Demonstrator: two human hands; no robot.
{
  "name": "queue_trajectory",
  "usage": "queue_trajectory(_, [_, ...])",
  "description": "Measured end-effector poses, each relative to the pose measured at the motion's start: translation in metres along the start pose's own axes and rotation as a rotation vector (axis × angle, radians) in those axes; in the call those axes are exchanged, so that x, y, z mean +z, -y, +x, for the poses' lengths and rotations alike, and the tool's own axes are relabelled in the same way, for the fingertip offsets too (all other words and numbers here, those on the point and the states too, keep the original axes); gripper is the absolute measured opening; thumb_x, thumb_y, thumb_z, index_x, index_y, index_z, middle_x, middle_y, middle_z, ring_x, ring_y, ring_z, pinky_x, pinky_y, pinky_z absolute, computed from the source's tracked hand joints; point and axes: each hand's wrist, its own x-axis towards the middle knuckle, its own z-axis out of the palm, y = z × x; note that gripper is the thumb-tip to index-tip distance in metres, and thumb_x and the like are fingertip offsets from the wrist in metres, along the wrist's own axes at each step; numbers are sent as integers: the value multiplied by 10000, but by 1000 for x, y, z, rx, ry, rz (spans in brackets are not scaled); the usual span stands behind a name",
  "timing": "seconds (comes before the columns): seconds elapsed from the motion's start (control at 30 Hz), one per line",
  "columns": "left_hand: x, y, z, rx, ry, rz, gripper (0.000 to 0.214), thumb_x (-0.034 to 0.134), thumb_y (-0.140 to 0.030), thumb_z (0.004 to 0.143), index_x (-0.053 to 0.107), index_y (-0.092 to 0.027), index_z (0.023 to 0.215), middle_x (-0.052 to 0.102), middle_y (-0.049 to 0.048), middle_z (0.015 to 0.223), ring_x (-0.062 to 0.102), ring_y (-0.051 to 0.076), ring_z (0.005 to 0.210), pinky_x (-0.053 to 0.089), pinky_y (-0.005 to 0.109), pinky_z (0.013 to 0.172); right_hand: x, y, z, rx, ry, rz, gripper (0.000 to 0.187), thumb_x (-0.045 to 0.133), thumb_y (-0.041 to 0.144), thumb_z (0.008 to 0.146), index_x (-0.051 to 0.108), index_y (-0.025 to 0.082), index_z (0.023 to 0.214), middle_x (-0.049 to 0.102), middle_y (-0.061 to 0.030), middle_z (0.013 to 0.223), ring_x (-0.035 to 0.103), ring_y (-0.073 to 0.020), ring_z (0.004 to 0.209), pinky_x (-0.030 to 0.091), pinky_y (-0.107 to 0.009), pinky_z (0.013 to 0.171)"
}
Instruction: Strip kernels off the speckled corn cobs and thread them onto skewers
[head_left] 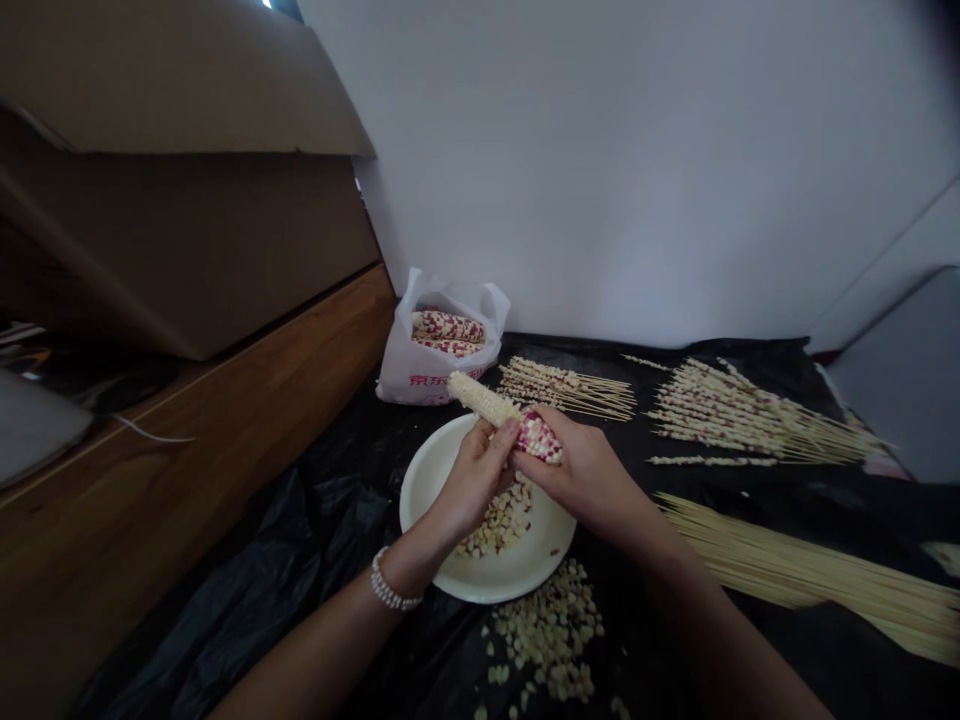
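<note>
Both my hands grip one ear of corn (484, 398) above a white bowl (424, 480). Its far part is a bare pale cob; white and purple kernels still cover the near end. My left hand (480, 470) is closed around the middle, thumb pressed at the edge of the kernels. Wrapped around the near end, my right hand (581, 460) has its fingers partly hidden behind the ear. Loose kernels (499, 525) lie in the bowl under my hands. A beaded bracelet (386, 585) circles my left wrist.
A white plastic bag (401, 350) holds more speckled ears (448, 328). Kernel-threaded skewers lie in two groups (566, 385) (727, 410). Bare skewers (810, 570) lie at the right. A kernel pile (551, 625) sits before the bowl on black sheeting (315, 560). A cardboard box (187, 230) stands left.
</note>
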Motion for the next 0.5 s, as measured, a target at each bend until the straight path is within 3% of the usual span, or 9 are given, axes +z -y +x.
queue_trajectory(0.2, [1,2,1,18,-68,33,400,727,-547,793,598,-190,920,595,-10,769,526,108,626,413,214,576,10,-2,-1,-52,-25,-83,224,585,219,861,572,168,1079,706,-98,945,661,-251,852,458,-335,769])
queue_trajectory(0.37, [-4,5,3,38,-91,78,399,665,-570,829,572,-182,844,555,-19,714,474,108,589,382,217,541,17,-4,-3,-66,-12,-110,294,570,252,888,556,149,1163,704,-130,1037,662,-272,934,471,-354,810])
queue_trajectory(0.5, [-3,3,2,36,-71,65,391,670,-561,828,563,-187,870,523,-27,709,445,100,570,353,211,519,13,-3,-2,-71,-20,-93,252,609,236,871,579,154,1108,709,-104,977,660,-260,893,471,-352,792])
